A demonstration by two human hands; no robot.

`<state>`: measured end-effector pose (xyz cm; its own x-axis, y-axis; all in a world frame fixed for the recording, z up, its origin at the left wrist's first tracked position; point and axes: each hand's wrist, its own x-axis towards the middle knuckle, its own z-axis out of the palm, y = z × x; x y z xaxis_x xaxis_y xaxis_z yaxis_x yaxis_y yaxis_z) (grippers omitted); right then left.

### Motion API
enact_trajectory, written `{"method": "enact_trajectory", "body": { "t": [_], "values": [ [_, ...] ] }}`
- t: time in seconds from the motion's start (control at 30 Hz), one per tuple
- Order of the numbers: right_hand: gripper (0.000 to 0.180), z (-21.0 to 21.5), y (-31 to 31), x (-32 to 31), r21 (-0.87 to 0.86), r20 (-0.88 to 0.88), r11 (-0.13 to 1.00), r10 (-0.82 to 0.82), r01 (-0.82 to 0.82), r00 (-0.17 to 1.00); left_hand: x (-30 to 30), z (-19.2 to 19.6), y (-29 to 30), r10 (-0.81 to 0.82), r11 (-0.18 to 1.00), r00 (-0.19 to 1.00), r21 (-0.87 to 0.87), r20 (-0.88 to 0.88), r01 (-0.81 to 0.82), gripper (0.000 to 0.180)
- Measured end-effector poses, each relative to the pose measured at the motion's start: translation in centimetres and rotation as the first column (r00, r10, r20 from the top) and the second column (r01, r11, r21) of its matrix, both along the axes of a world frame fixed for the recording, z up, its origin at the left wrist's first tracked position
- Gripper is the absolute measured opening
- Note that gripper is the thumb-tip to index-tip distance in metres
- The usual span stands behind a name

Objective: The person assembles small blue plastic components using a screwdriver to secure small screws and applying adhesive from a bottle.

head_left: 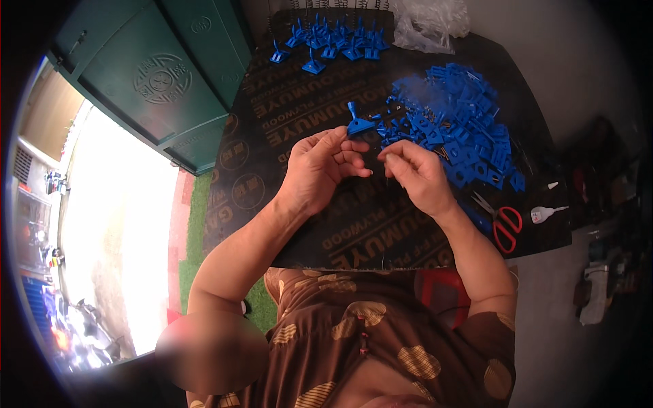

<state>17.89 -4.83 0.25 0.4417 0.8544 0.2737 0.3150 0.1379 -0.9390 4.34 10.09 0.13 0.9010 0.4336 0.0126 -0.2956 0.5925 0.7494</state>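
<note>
While the left hand (316, 170) pinches a blue clip (358, 124) between thumb and forefinger above the middle of the worktop (286, 129), the right hand (418, 173) has its fingertips drawn together just beside it, perhaps on something thin, though I cannot tell what. A loose heap of blue parts (462, 122) lies against the right edge, a smaller group of clips (333, 41) near the far edge by a plastic bag (428, 24), and red scissors (507, 224) at the near right corner. Whatever the right fingers nip is tiny; a slack grip could drop it unseen onto the dark board, and a sweeping wrist could scatter the heap.
</note>
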Motion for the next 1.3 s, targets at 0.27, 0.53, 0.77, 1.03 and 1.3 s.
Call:
{"method": "enact_trajectory", "body": {
  "t": [0.27,0.53,0.77,1.03,1.3],
  "values": [
    [0.01,0.8,-0.3,-1.0,-0.115,0.162,0.991,0.085,-0.067,0.983,0.0,-0.1,-0.3,0.064,0.998,0.998,0.021,-0.007,-0.064,0.031],
    [0.009,0.4,-0.2,-0.8,-0.071,0.287,0.997,0.042,-0.022,0.957,-0.1,0.6,-1.1,0.107,0.992,0.994,0.07,0.003,-0.107,0.031],
    [0.019,0.0,0.2,-0.1,0.091,-0.089,0.99,-0.1,0.108,0.991,-0.2,0.9,-1.3,0.051,0.992,0.998,0.116,-0.027,-0.047,0.034],
    [0.03,1.0,-0.3,-0.3,0.022,-0.162,0.998,0.059,-0.056,0.985,-0.5,1.1,-1.7,-0.04,0.979,0.995,0.195,-0.09,0.057,0.037],
    [0.029,0.4,-0.4,0.2,0.036,-0.238,0.992,0.128,-0.123,0.963,-0.5,0.9,-1.5,-0.004,0.98,0.995,0.2,-0.101,0.024,0.028]
  ]
}}
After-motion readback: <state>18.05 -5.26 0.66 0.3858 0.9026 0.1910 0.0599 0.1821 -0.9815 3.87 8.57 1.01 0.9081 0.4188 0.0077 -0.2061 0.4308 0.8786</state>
